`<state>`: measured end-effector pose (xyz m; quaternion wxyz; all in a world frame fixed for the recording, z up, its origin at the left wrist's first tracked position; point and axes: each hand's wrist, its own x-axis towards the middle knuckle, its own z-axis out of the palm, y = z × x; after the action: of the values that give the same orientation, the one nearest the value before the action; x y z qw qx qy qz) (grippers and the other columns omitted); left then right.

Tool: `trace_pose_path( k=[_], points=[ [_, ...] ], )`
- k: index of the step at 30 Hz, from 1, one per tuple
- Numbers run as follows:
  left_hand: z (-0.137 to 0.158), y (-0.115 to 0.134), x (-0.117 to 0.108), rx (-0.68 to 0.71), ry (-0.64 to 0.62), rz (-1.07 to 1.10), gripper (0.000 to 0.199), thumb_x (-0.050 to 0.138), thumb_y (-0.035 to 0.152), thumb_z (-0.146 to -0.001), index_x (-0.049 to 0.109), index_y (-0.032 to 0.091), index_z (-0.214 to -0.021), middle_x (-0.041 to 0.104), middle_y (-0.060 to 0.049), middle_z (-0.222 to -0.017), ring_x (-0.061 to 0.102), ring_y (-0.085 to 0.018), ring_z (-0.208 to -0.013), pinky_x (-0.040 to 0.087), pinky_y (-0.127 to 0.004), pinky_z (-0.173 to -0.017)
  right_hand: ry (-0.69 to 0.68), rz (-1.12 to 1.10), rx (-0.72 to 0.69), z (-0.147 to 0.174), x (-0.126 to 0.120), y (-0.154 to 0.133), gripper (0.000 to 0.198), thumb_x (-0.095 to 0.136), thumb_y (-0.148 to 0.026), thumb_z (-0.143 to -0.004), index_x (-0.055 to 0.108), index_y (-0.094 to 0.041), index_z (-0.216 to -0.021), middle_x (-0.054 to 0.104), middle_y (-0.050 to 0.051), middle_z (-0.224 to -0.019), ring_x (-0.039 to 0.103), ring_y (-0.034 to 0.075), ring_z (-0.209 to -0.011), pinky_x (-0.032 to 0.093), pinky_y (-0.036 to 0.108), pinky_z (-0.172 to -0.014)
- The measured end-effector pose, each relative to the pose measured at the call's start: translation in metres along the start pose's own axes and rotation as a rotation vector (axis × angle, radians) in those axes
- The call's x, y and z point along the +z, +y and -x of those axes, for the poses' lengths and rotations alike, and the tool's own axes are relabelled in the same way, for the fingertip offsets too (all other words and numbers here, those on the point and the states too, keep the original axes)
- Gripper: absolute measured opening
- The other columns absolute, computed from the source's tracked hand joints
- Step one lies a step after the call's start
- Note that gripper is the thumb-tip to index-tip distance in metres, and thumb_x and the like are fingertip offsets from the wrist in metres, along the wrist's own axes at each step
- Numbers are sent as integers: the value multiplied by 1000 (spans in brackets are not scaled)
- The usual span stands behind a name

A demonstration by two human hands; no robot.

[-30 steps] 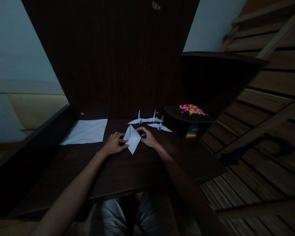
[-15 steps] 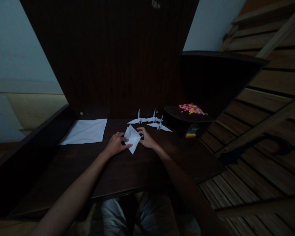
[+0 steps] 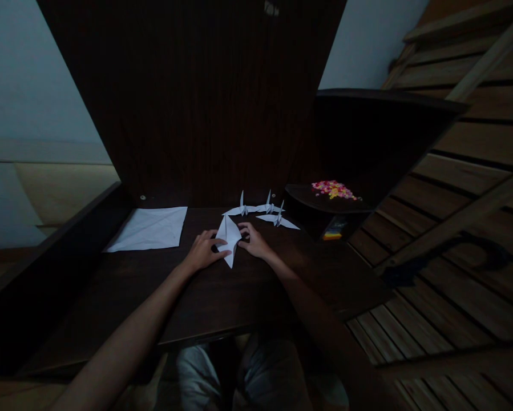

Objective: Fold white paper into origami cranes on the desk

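A white folded origami paper (image 3: 227, 235), kite-shaped with its lower tip toward me, lies on the dark desk between my hands. My left hand (image 3: 205, 250) grips its left side, thumb on top near the lower part. At the paper's right edge, my right hand (image 3: 253, 241) pinches a flap between curled fingers and thumb. Just behind the paper stand three white paper cranes, one on the left (image 3: 243, 209), one in the middle (image 3: 270, 208) and one nearer me on the right (image 3: 278, 219).
A creased white paper sheet (image 3: 151, 228) lies at the left of the desk (image 3: 205, 302). To the right, a corner shelf (image 3: 301, 197) bears a heap of small pink and yellow pieces (image 3: 334, 189). A small dark box (image 3: 334, 228) with coloured stripes sits below it.
The origami paper's right side has been drawn inward, so its outline is narrower and a fold shows there. My right hand has followed slightly; my left hand stays at the left side.
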<state>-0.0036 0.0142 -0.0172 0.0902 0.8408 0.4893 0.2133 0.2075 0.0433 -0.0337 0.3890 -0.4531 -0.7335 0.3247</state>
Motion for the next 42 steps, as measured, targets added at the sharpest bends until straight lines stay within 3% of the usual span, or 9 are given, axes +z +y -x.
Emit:
trace_pose_path(
  k=[13, 26, 29, 35, 42],
  points=[
    [0, -6, 3, -1, -8, -2, 27, 56, 39, -82, 72, 27, -101, 53, -6, -127, 46, -31, -114, 36, -51, -97, -55, 88, -29, 3, -1, -3, 74, 80, -29, -60, 45, -21, -124, 59, 6, -104, 52, 22, -106, 42, 40, -90],
    [2, 1, 0, 5, -11, -3, 38, 56, 53, -81, 72, 25, -101, 53, -9, -126, 46, -31, -115, 36, -51, -97, -156, 271, -62, 11, -3, -20, 112, 84, -47, -48, 28, -24, -142, 44, 12, -132, 38, 31, -122, 30, 49, -100],
    [2, 0, 0, 15, -15, -6, 36, 58, 51, -81, 72, 25, -102, 52, -9, -127, 46, -31, -115, 36, -51, -97, -148, 262, -43, 11, -2, -18, 104, 83, -43, -54, 29, -25, -142, 48, 12, -127, 41, 30, -120, 31, 48, -99],
    [1, -4, 3, 9, -4, -13, 34, 59, 49, -80, 72, 26, -101, 51, -9, -128, 46, -32, -116, 35, -52, -98, -80, 220, -37, 7, 1, -6, 70, 67, -27, -76, 34, -20, -137, 56, 10, -115, 47, 24, -115, 33, 44, -99],
    [1, -4, 2, 10, -9, 9, 35, 60, 51, -79, 72, 27, -101, 51, -8, -128, 46, -32, -115, 36, -52, -98, -34, 191, -46, 3, 3, -3, 50, 55, -14, -82, 42, -20, -130, 59, 8, -111, 50, 20, -111, 36, 41, -98]
  ],
)
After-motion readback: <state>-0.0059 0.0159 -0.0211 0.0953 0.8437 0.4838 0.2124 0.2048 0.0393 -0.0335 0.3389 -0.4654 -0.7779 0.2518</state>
